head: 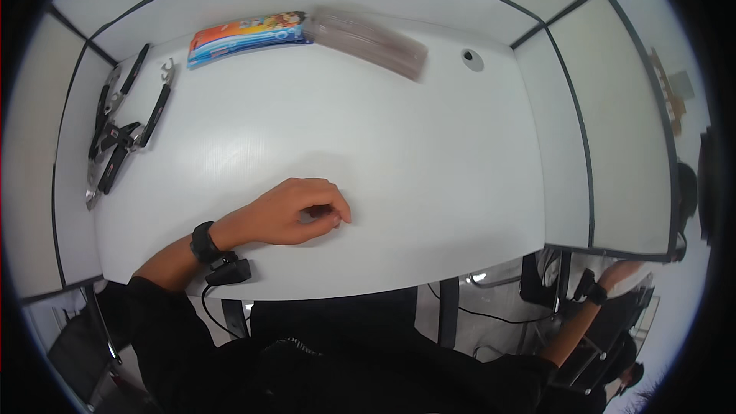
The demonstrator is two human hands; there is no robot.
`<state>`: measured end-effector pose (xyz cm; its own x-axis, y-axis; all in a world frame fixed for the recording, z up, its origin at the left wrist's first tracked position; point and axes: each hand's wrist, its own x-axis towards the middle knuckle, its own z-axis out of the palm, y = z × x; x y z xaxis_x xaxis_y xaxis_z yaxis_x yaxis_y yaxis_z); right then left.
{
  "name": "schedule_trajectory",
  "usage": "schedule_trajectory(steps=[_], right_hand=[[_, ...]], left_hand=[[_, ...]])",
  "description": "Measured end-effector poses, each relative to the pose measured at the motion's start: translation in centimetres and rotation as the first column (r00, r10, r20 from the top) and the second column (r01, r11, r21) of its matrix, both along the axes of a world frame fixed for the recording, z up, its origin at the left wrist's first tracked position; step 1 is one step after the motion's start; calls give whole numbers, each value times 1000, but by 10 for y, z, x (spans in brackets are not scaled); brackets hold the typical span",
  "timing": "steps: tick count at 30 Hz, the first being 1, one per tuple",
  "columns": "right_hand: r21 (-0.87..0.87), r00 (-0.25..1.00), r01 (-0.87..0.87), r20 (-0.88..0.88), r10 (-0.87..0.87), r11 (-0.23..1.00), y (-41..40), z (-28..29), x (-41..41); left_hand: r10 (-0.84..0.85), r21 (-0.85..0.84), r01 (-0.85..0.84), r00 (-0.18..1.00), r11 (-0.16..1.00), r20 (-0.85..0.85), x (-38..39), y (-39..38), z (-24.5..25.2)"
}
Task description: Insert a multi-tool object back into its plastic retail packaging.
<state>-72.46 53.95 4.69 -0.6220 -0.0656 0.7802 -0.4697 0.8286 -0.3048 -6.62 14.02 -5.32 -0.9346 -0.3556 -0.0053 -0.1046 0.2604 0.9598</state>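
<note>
My left hand (290, 211) rests on the white desk (402, 167) near its front edge. Its fingers curl in towards the thumb, and nothing shows inside the curl. A black strap with a small cabled device (228, 271) sits at the left wrist. Far out to the right, beyond the desk's side panel, is my right hand (622, 271). Something whitish lies by its fingers, too unclear to name or to tell whether it is held. At the desk's back lie colourful orange-and-blue plastic packets (250, 39) beside a blurred, translucent brownish plastic package (368, 43).
Several black-handled pliers (118, 132) lie along the left panel. A cable grommet (472, 60) is set in the back right. Pale partitions (627, 126) with dark trim enclose the desk. Black cables (500, 319) hang below the front edge. Another person (627, 371) is at the lower right.
</note>
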Motion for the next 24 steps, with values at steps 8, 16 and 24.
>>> schedule_trajectory(steps=[8, 16, 24], right_hand=[[119, 954, -13, 298, -23, 993, -65, -126, -67], [102, 922, -6, 385, -34, 995, -94, -165, -68], [-111, 951, -61, 296, 92, 992, -73, -118, -29]], left_hand=[[91, -14, -91, 995, 996, -37, -7, 8, -6], [113, 0, -114, 991, 994, 72, -11, 7, 4], [98, -20, -97, 993, 995, 70, -8, 8, 3]])
